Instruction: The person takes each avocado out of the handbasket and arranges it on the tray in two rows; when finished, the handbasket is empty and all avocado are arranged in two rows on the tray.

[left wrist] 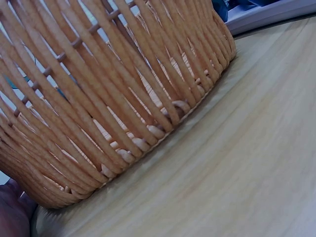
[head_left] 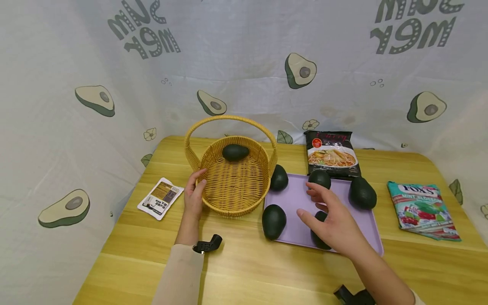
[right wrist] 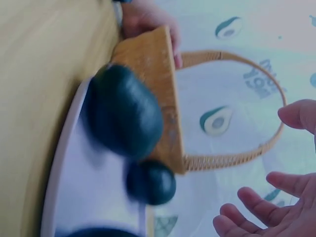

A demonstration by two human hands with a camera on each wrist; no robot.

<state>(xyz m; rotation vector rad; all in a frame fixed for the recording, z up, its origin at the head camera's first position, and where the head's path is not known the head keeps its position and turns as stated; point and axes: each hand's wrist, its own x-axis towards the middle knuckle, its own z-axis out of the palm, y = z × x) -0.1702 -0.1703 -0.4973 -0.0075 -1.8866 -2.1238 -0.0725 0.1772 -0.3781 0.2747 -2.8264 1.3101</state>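
A yellow wicker basket (head_left: 232,212) with a tall arched handle stands on the table, one dark green avocado (head_left: 235,152) inside near the back wall. My left hand (head_left: 193,197) grips its left rim. To the right, a lilac tray (head_left: 293,199) carries several dark avocados; one avocado (head_left: 273,222) lies at the front left corner, another (head_left: 362,193) at the right edge. Over the tray hovers my right hand (head_left: 333,222), fingers spread and holding nothing, partly hiding an avocado (head_left: 320,228) beneath. The right wrist view shows its loose fingers (right wrist: 261,205) too.
Behind the tray lies a black noodle packet (head_left: 331,154). A teal candy bag (head_left: 425,211) is on the right of the table. Left of the basket lies a small white and brown pouch (head_left: 161,198). A printed curtain (head_left: 244,76) hangs behind the table.
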